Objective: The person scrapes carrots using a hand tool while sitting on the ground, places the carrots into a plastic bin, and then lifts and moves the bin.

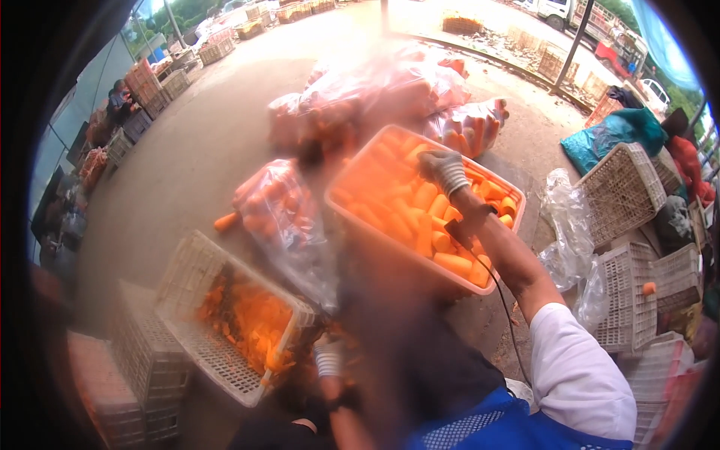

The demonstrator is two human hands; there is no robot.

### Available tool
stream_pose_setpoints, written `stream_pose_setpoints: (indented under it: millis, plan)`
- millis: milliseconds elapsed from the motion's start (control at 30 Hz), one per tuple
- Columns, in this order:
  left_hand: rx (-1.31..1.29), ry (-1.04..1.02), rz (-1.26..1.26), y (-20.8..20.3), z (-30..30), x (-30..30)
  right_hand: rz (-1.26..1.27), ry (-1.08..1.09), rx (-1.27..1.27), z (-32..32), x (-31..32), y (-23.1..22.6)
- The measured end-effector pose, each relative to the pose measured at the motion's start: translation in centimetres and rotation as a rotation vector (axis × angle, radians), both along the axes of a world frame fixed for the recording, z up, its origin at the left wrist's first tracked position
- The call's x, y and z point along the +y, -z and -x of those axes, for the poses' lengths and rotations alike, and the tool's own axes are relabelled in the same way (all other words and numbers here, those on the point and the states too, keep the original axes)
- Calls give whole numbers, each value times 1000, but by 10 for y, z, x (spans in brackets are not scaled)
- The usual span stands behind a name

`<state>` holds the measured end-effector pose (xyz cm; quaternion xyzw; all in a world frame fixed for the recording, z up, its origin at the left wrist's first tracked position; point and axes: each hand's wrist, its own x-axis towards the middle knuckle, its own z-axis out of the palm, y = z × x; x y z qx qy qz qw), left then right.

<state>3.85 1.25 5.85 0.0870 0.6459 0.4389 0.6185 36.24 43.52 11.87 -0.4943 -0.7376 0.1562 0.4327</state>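
My right hand, in a pale knit glove, reaches over the far part of a pink-orange tub heaped with peeled carrots. Its fingers are curled down on a carrot near the far rim. Low in the middle, my left hand, gloved too, is beside a tilted pale plastic crate. Dark blur and shade hide its fingers and anything in them. Orange peelings lie in that crate. Between crate and tub leans a clear plastic bag of carrots.
More clear bags of carrots lie beyond the tub. Stacked crates stand at the near left; other crates and crumpled clear plastic are at the right. A person is at the far left. A cord hangs by my right arm.
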Motion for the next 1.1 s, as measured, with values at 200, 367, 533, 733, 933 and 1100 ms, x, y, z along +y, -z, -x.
stream_pose_setpoints:
  millis: [200, 367, 533, 733, 933, 1100]
  plan:
    - [366, -39, -252, -10, 20, -27, -77, -16, -36, -50, 2, -135]
    - [627, -73, -232, -46, 55, -46, 6, -463, 500, 25, -133, -284]
    - [758, -164, -216, -84, 81, -73, 602, -1211, 1088, 144, -231, -321]
    - [789, -413, -258, -135, 101, -125, 1245, -1407, 1241, 246, -327, -263]
    - [872, -242, -286, -180, 116, -156, 1732, -869, 1353, 320, -322, -26]
    - [872, -278, -94, -197, 136, -152, 1824, -709, 1184, 272, -319, 89]
